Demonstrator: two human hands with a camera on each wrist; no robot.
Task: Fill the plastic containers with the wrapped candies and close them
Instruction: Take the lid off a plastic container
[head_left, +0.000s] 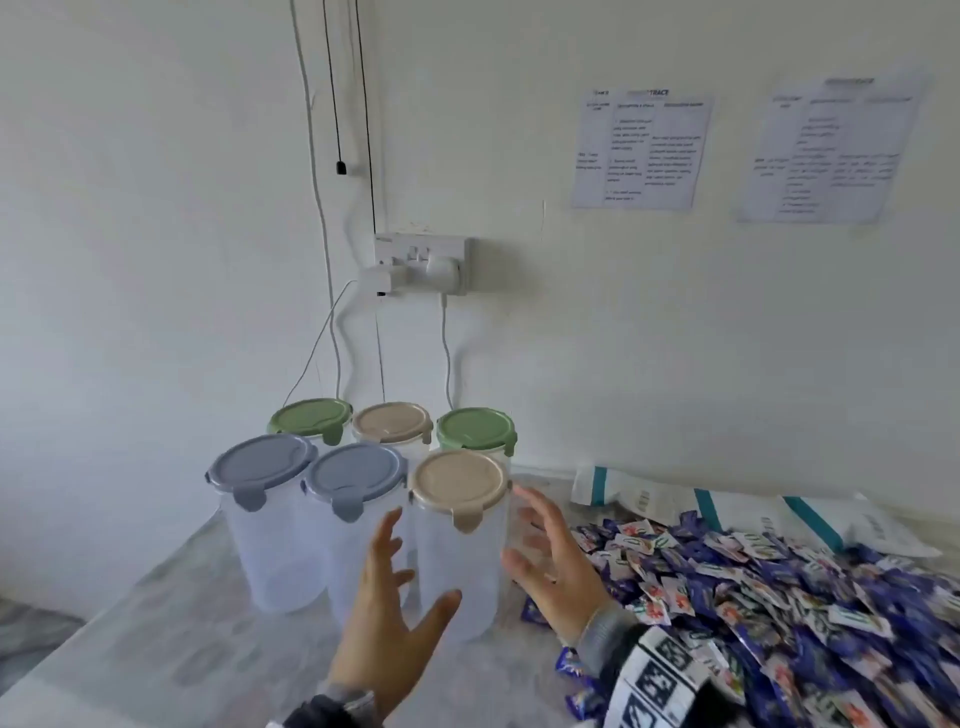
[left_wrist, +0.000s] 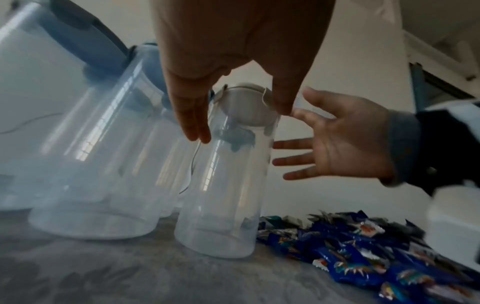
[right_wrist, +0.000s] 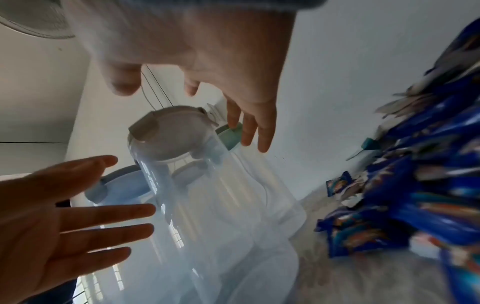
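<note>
On the grey table (head_left: 171, 623) six clear containers stand in two rows, all with lids on. The front one with the beige lid (head_left: 458, 480) stands between the left hand (head_left: 387, 618) and the right hand (head_left: 550, 558), both spread wide with straight fingers and holding nothing; whether any fingertip touches it seems unclear. The wrapped candies (head_left: 769, 597) lie heaped just right of it.
</note>
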